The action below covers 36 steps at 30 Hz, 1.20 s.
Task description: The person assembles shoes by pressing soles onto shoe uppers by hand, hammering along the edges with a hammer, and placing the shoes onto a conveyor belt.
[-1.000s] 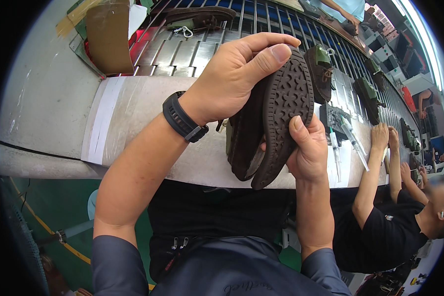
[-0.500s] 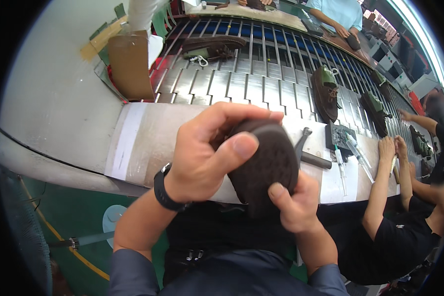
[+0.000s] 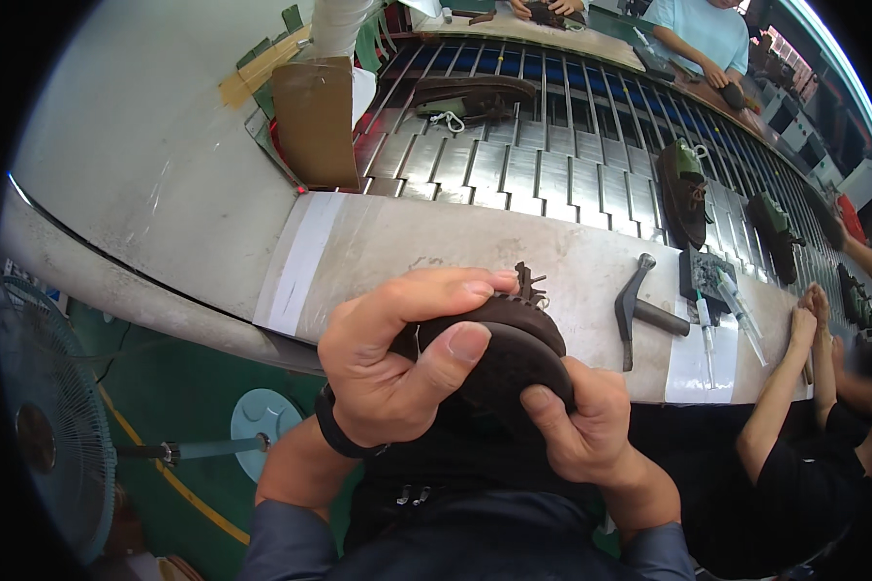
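The left hand point(image 3: 383, 373) and right hand point(image 3: 591, 426) both clamp a dark brown, rounded, laced shoe point(image 3: 521, 318), perhaps leather, its sole point(image 3: 515, 373) shadowed.

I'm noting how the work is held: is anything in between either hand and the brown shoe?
Nothing visible is. The left hand and right hand both grip the brown shoe directly. The hammer lies apart, on the worktop beyond the right hand.

The shoe point(image 3: 515, 364) looks matt, the conveyor slats point(image 3: 489, 170) shiny metal, the panel point(image 3: 315, 126) cardboard.
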{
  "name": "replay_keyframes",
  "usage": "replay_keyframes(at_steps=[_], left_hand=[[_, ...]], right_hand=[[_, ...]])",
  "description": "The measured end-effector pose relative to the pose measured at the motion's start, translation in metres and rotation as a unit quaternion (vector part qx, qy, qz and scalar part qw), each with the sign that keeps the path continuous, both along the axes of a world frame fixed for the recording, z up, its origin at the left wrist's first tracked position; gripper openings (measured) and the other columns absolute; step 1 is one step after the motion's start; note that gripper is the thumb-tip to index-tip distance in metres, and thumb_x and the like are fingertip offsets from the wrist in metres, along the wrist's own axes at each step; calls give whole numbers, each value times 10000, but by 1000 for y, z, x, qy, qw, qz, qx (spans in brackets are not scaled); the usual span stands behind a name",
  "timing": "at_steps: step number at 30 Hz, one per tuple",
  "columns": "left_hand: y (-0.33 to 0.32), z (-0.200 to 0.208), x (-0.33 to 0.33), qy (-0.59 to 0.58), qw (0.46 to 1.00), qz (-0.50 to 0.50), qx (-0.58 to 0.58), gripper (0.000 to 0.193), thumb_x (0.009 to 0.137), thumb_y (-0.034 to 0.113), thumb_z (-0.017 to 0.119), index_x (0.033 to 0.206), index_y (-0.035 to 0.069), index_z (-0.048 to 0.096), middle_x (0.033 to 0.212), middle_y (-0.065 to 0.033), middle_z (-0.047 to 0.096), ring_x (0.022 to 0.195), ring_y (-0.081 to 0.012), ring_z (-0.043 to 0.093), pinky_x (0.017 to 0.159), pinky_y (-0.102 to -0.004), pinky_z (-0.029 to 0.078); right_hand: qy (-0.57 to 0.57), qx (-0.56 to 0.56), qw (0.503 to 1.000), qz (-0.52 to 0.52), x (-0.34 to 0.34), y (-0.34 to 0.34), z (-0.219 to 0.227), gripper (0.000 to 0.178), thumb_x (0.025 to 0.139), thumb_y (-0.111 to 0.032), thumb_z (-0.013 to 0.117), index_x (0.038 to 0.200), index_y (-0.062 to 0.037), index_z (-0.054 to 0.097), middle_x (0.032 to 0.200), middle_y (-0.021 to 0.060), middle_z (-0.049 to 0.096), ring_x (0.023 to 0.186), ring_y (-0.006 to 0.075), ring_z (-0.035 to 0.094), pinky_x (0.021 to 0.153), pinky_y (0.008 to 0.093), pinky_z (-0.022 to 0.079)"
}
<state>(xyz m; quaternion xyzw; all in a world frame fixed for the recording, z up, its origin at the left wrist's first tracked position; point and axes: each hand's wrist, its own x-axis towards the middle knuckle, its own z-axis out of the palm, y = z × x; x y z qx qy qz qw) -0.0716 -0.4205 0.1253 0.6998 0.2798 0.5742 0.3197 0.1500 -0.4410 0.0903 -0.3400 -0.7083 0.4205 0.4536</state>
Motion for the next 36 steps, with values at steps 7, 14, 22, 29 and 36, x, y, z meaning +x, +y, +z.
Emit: replay_keyframes(at_steps=[7, 14, 22, 29, 36], left_hand=[[-4, 9, 3, -66, 992, 30, -105, 164, 1067, 73, 622, 1178, -40, 663, 1190, -200, 746, 1058, -217, 727, 967, -345, 577], [0, -1, -13, -52, 991, 91, -82, 157, 1074, 98, 619, 1136, -35, 672, 1096, -180, 762, 1037, -197, 717, 943, -339, 573], [-1, -3, -19, -49, 989, 101, -98, 138, 1009, 23, 699, 1132, -21, 655, 1126, -173, 743, 1045, -200, 723, 936, -332, 588], [-1, -2, -24, -11, 984, 143, -107, 268, 969, 158, 773, 1113, 14, 599, 1094, -193, 725, 1024, -285, 736, 956, -418, 595], [0, -9, -31, 18, 985, 153, -74, 425, 840, 27, 889, 1149, 15, 597, 1119, -172, 717, 1022, -210, 724, 922, -350, 614]], right_hand=[[-29, -12, 999, 8, -14, 1, 8, 177, 1029, -157, 748, 984, -1, 678, 702, 155, 654, 573, 278, 667, 548, 370, 504], [14, -22, 999, 22, -22, 7, 2, 171, 1017, -156, 760, 981, -1, 696, 706, 161, 676, 576, 298, 682, 540, 367, 511], [4, -15, 1000, -8, -33, 11, 2, 173, 1012, -143, 760, 925, -6, 701, 680, 153, 666, 555, 300, 664, 524, 363, 501], [-2, -9, 1000, -3, -42, 12, 5, 196, 1005, -138, 762, 875, -13, 682, 654, 140, 651, 534, 305, 655, 503, 372, 498], [5, -13, 1000, -2, -46, 14, 3, 208, 1001, -144, 767, 867, -13, 677, 640, 142, 640, 520, 312, 649, 495, 384, 498]])
